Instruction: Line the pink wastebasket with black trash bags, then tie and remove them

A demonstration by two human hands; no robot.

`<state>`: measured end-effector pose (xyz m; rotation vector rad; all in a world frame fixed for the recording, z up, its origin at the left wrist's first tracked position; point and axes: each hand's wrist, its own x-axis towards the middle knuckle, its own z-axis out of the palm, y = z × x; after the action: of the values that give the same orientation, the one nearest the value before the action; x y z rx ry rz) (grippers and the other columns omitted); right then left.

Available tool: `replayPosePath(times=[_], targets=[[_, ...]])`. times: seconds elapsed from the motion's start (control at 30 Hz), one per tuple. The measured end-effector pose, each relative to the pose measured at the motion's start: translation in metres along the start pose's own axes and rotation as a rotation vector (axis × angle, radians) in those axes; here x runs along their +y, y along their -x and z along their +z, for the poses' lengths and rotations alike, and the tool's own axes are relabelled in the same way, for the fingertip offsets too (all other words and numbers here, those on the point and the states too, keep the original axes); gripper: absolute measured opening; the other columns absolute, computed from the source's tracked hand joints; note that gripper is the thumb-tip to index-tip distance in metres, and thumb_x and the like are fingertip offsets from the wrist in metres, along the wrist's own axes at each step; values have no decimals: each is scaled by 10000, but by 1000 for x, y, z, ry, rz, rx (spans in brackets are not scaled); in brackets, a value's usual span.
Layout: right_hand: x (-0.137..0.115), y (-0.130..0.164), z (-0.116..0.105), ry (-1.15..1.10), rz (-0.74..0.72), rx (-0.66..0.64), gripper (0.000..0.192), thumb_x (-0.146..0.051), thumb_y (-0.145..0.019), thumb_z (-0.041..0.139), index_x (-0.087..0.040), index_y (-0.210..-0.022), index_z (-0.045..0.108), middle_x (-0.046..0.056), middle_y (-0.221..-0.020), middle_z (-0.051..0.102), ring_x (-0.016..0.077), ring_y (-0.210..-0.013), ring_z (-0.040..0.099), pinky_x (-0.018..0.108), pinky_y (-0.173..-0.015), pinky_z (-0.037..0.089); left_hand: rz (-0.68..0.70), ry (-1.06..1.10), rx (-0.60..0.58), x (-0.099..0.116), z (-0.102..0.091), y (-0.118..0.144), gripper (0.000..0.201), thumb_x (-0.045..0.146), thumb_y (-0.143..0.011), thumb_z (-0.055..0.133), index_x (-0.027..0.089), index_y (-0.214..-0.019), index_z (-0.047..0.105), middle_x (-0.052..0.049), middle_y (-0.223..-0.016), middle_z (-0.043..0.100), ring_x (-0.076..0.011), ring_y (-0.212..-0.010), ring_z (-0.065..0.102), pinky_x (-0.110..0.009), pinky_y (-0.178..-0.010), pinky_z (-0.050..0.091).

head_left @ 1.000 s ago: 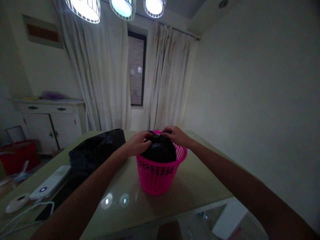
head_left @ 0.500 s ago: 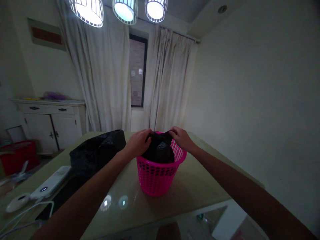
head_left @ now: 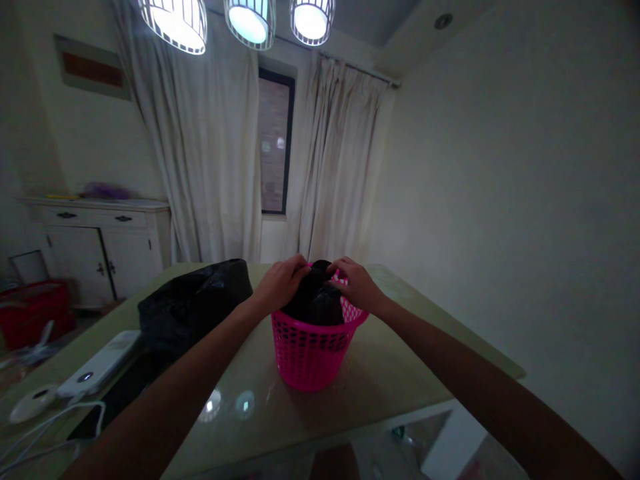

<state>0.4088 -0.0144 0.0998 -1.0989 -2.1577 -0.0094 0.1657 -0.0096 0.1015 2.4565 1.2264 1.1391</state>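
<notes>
A black plastic bag [head_left: 323,308] sits bunched inside a pink perforated plastic basket [head_left: 313,363], which stands upright on the table. My left hand [head_left: 284,283] is at the basket's left rim, its fingers closed on the bag's upper edge. Over the right side of the basket, my right hand [head_left: 356,285] has its thumb and fingers around a fold of the same bag; the fingertips are partly lost against the black plastic. The bag's lower part shows dark through the upper holes of the basket.
Another black plastic bag [head_left: 197,300] lies on the table [head_left: 400,373] left of the basket. Nearer me on the left are a white rectangular device [head_left: 103,365], a round white object [head_left: 34,403] and white cables [head_left: 60,417]. A white cabinet [head_left: 105,247] stands behind.
My right hand has moved slightly left and inward, and its thumb and fingers have shifted on the bag. The bag's edge, earlier stretched between both hands, is now more bunched.
</notes>
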Motion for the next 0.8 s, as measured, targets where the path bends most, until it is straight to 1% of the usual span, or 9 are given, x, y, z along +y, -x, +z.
replayPosePath(times=[0.17, 0.27, 0.33, 0.43, 0.5, 0.57, 0.63, 0.7, 0.8], targets=[[13, 5, -10, 160, 22, 19, 28, -183, -972, 721, -181, -944, 721, 67, -1051, 628, 210, -975, 617, 362, -909, 494, -44, -21, 4, -19, -15, 2, 232, 390, -1044, 533, 223, -955, 668, -73, -886, 761, -274, -860, 709, -360, -765, 450], [19, 8, -14, 143, 76, 71, 39, -181, -951, 698, -177, -915, 684, 67, -1031, 620, 212, -952, 615, 368, -900, 500, -109, -16, 32, -29, -21, 3, 259, 402, -1037, 507, 220, -928, 656, -76, -867, 751, -270, -848, 705, -358, -753, 454], [15, 9, -12, 85, 55, 113, 19, -174, -929, 679, -180, -917, 665, 63, -1006, 629, 214, -945, 621, 369, -899, 510, -141, 16, 34, -27, -18, 2, 346, 484, -1056, 472, 216, -934, 655, -75, -850, 748, -265, -819, 703, -353, -719, 457], [-1, 8, -5, -11, -71, 122, 234, -165, -888, 686, -185, -1121, 686, 84, -1110, 692, 233, -1035, 648, 387, -952, 524, -141, 51, 56, -14, -7, -1, 437, 622, -1000, 569, 205, -1014, 696, -84, -888, 770, -276, -840, 716, -355, -714, 462], [-10, 6, -1, -38, -163, 62, 362, -196, -906, 709, -201, -1268, 687, 98, -1199, 726, 246, -1102, 659, 406, -998, 520, -89, 65, 57, -7, -2, -3, 369, 559, -939, 671, 204, -1028, 721, -88, -925, 785, -281, -882, 726, -359, -749, 467], [-9, 4, -2, -13, -179, 8, 272, -243, -960, 694, -208, -1227, 735, 96, -1140, 765, 251, -1067, 673, 416, -988, 517, -45, 83, 51, -8, -1, -3, 272, 473, -916, 679, 214, -986, 723, -76, -909, 782, -270, -870, 721, -357, -753, 460], [3, 3, -6, 33, -97, 18, 159, -251, -988, 655, -200, -1072, 779, 91, -1011, 783, 250, -976, 682, 420, -943, 517, -75, 127, 97, -18, -5, -2, 235, 450, -907, 653, 225, -950, 706, -56, -857, 761, -255, -811, 701, -353, -726, 445], [19, 2, -12, 37, 41, 74, 147, -227, -970, 631, -195, -942, 772, 80, -917, 779, 246, -913, 687, 420, -911, 522, -171, 195, 199, -31, -11, 0, 226, 450, -872, 659, 229, -911, 688, -43, -819, 739, -251, -776, 682, -351, -711, 441], [27, 3, -18, -105, 136, 185, 122, -222, -912, 648, -199, -988, 740, 60, -974, 786, 235, -954, 713, 420, -947, 545, -283, 286, 308, -42, -15, 4, 213, 432, -804, 683, 226, -856, 666, -36, -798, 716, -242, -761, 668, -341, -701, 460]])
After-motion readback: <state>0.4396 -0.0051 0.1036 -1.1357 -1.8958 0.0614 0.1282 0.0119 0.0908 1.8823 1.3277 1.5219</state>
